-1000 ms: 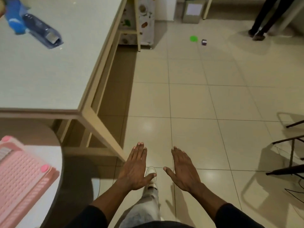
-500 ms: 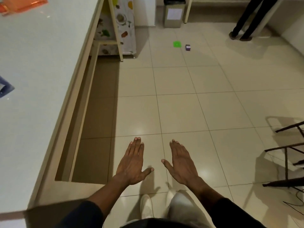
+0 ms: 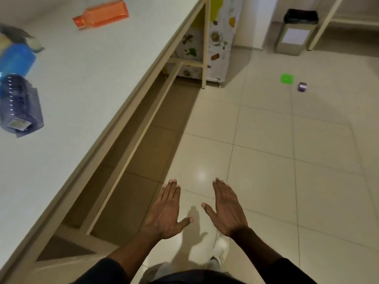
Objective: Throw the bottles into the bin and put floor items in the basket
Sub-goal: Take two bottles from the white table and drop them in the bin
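My left hand [image 3: 167,210] and my right hand [image 3: 226,208] hover flat and empty over the tiled floor, fingers straight, palms down. On the white table [image 3: 86,95] to my left lie an orange bottle [image 3: 101,14], a blue bottle [image 3: 16,60] and a purple bottle [image 3: 18,105], all on their sides. Far ahead on the floor sit a green flat item [image 3: 286,79] and a small purple item [image 3: 302,87]. A grey bin [image 3: 296,32] with a black liner stands by the far wall.
A cabinet with a fruit-patterned cover [image 3: 207,48] stands past the table's far leg [image 3: 203,48]. Another table's leg [image 3: 325,23] rises right of the bin. The table's lower rail [image 3: 133,148] runs along the floor on my left.
I have walked forward along the table and the view has turned left. The bottles have come into view, and the bin and floor items are nearer. Both hands stay flat and empty.
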